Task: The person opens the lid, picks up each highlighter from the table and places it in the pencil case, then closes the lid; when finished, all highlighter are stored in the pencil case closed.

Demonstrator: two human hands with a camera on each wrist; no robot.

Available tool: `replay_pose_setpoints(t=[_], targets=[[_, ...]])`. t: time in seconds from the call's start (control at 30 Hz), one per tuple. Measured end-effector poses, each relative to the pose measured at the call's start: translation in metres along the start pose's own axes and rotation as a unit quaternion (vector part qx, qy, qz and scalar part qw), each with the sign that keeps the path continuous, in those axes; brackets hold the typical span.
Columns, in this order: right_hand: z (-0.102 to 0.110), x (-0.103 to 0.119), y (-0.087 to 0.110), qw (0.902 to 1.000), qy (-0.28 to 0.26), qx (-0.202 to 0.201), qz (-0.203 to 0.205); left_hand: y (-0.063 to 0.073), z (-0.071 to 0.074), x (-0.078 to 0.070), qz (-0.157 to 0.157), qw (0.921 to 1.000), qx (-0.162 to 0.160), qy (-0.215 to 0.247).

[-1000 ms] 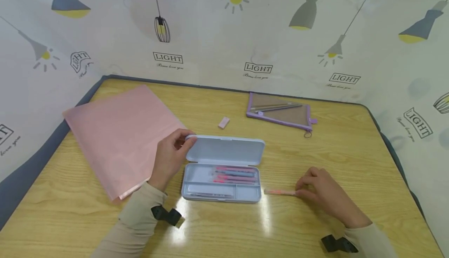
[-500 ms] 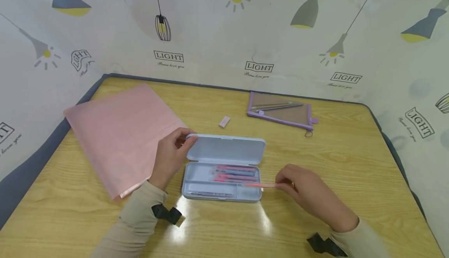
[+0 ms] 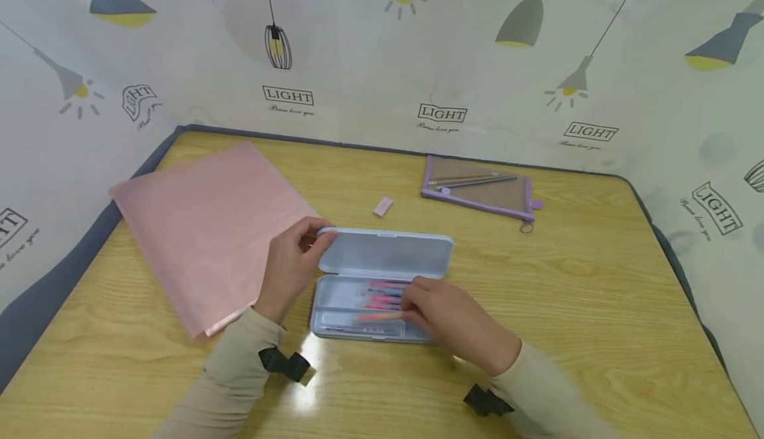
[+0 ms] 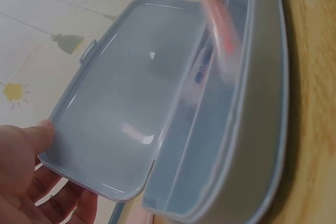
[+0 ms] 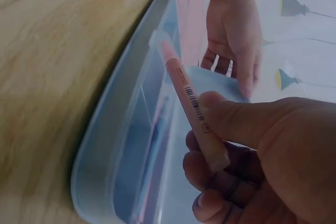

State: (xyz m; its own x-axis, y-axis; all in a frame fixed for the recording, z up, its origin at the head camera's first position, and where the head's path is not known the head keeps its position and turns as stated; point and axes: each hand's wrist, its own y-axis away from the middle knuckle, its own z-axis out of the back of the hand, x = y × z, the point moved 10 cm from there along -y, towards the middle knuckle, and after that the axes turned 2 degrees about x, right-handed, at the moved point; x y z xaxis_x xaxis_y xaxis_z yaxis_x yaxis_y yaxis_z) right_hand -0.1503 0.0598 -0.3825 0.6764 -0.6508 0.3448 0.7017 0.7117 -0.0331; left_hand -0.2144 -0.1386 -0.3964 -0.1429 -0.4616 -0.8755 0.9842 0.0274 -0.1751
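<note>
A pale blue pencil case (image 3: pixel 340 291) lies with its lid (image 3: pixel 388 254) raised. My left hand (image 3: pixel 289 266) pinches the lid's left corner between thumb and fingers. Above the front compartment, my right hand (image 3: pixel 462 323) holds a pink-orange highlighter (image 5: pixel 190 98) with a clear cap; a barcode shows on its barrel. The highlighter points left and tilts over the case. Several pink and blue pens (image 3: pixel 382 301) lie in the back compartment, partly hidden by my right hand. A thin clear pen (image 3: pixel 358 329) lies in the front left compartment.
A pink folder (image 3: pixel 209 227) lies at the left, close to my left forearm. Behind the case sit a small pink eraser (image 3: pixel 383 207) and a purple-edged mesh pouch (image 3: pixel 477 193) with pencils. A patterned curtain (image 3: pixel 358 41) stands behind the wooden table (image 3: pixel 585 260).
My right hand has carried the highlighter leftward from the table on the right to over the pencil case. My left hand has stayed on the lid.
</note>
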Motion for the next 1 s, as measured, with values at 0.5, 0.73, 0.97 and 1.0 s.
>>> replay_pose_setpoints(t=[0.5,0.73,0.97,1.0], targets=[[-0.027,0.029,-0.018,0.9961,0.019,-0.044,0.074,-0.002,0.001,0.001,-0.006,0.9999,-0.008,-0.001],[-0.031,0.037,-0.015,0.9925,0.068,-0.054,0.086,-0.001,0.001,0.002,-0.007,0.9999,-0.010,0.000],[-0.036,0.035,-0.012,0.9946,0.071,-0.027,0.071,0.000,0.001,0.002,-0.006,1.0000,-0.006,-0.002],[-0.035,0.034,-0.012,0.9953,0.061,-0.027,0.070,0.000,0.001,0.002,-0.005,1.0000,-0.007,-0.001]])
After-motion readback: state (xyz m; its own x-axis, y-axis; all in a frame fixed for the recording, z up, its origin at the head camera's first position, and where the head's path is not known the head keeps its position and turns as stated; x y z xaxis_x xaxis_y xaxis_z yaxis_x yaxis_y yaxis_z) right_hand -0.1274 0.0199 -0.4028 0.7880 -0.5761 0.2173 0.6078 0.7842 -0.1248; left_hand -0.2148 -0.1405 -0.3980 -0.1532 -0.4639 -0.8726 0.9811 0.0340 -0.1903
